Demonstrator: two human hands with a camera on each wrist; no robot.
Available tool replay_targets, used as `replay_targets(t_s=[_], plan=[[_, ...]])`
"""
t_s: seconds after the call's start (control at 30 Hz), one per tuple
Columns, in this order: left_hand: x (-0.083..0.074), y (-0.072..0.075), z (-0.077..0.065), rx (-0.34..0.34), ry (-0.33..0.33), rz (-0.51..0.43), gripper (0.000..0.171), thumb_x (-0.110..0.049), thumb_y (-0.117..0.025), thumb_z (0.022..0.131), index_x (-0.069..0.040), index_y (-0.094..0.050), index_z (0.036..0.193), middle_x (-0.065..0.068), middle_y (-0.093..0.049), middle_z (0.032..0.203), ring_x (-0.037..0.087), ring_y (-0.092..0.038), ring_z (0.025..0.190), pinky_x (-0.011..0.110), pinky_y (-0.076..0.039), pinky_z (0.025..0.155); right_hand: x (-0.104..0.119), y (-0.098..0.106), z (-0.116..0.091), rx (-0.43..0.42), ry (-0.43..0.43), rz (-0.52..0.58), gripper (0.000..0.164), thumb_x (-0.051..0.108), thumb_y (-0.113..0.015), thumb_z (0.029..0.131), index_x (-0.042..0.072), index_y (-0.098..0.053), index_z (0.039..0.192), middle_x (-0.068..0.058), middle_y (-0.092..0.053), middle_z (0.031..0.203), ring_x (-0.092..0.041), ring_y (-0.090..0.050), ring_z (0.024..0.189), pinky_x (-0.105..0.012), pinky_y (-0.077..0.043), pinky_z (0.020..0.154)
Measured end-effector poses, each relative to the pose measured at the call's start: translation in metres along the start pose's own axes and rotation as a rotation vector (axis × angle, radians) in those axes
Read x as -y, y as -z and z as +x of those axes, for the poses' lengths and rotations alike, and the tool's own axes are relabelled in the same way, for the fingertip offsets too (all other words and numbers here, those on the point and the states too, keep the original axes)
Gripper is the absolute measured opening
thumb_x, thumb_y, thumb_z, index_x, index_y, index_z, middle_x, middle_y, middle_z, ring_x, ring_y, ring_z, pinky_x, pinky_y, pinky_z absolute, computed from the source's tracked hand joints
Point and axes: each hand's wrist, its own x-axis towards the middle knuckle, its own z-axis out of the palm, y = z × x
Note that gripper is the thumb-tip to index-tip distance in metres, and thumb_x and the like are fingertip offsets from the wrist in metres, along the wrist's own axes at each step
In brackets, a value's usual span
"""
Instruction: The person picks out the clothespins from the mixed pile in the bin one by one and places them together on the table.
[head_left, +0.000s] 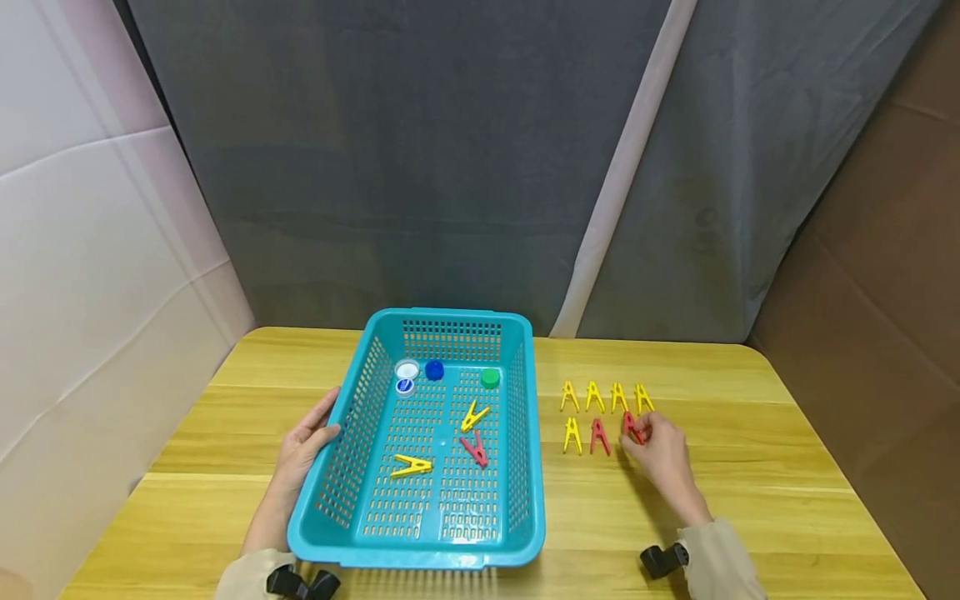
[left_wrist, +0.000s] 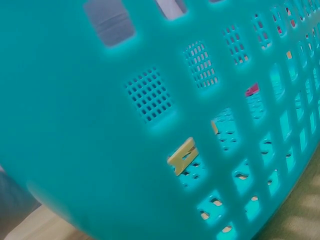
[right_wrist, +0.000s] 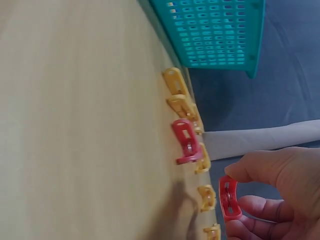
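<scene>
My left hand [head_left: 303, 446] grips the left rim of a turquoise plastic basket [head_left: 416, 557]. Inside it lie two yellow clothespins [head_left: 411, 466] and a red clothespin [head_left: 475, 450]. Over the table on the right, my right hand [head_left: 663, 458] pinches another red clothespin [right_wrist: 229, 198] between thumb and fingers. Just left of it, a red clothespin [head_left: 599, 437] and a yellow clothespin [head_left: 572, 436] lie side by side. A row of several yellow clothespins [head_left: 593, 397] runs behind them. In the left wrist view the perforated basket wall [left_wrist: 100, 150] fills most of the picture, and the left fingers are hidden.
Toward the basket's far end sit a white cap [head_left: 407, 369], a blue-and-white cap [head_left: 405, 387], a blue cap [head_left: 434, 370] and a green cap [head_left: 490, 378]. A wooden table [head_left: 720, 450] carries everything. Grey cloth [head_left: 450, 167] hangs behind its far edge.
</scene>
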Motion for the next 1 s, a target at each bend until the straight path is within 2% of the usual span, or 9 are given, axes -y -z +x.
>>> replay_targets(t_s=[0.1, 0.47, 0.8, 1.0], plan=[[0.000, 0.000, -0.001, 0.000, 0.011, 0.003, 0.051, 0.002, -0.048, 0.093, 0.004, -0.031, 0.141, -0.024, -0.058, 0.116, -0.006, -0.054, 0.107, 0.013, -0.045, 0.086, -0.002, -0.004, -0.001, 0.013, -0.005, 0.002, 0.017, 0.004, -0.071, 0.073, -0.002, -0.057, 0.080, -0.009, -0.056, 0.070, -0.016, -0.049, 0.060, -0.025, -0.040, 0.052], [-0.002, -0.002, 0.000, -0.007, 0.021, 0.005, 0.054, 0.002, -0.048, 0.093, 0.011, -0.023, 0.140, -0.024, -0.059, 0.114, -0.006, -0.054, 0.105, 0.013, -0.046, 0.086, -0.007, -0.011, -0.005, 0.046, -0.016, -0.031, 0.020, 0.006, -0.072, 0.073, -0.001, -0.054, 0.081, -0.009, -0.054, 0.070, -0.018, -0.046, 0.060, -0.029, -0.039, 0.054], [0.000, -0.001, 0.000, -0.009, 0.027, 0.017, 0.053, 0.002, -0.048, 0.093, 0.009, -0.025, 0.141, -0.024, -0.059, 0.114, -0.006, -0.054, 0.105, 0.014, -0.046, 0.085, -0.009, -0.013, -0.006, 0.068, -0.019, -0.036, 0.024, 0.010, -0.075, 0.075, -0.001, -0.054, 0.081, -0.009, -0.054, 0.071, -0.018, -0.047, 0.061, -0.029, -0.039, 0.055], [0.001, 0.000, 0.001, -0.006, 0.021, 0.003, 0.051, 0.003, -0.048, 0.093, -0.002, -0.037, 0.142, -0.023, -0.059, 0.115, -0.005, -0.055, 0.104, 0.014, -0.046, 0.085, -0.001, -0.008, -0.001, 0.038, 0.009, -0.023, 0.020, 0.012, -0.071, 0.081, -0.001, -0.056, 0.079, -0.007, -0.055, 0.071, -0.016, -0.047, 0.060, -0.028, -0.040, 0.053]])
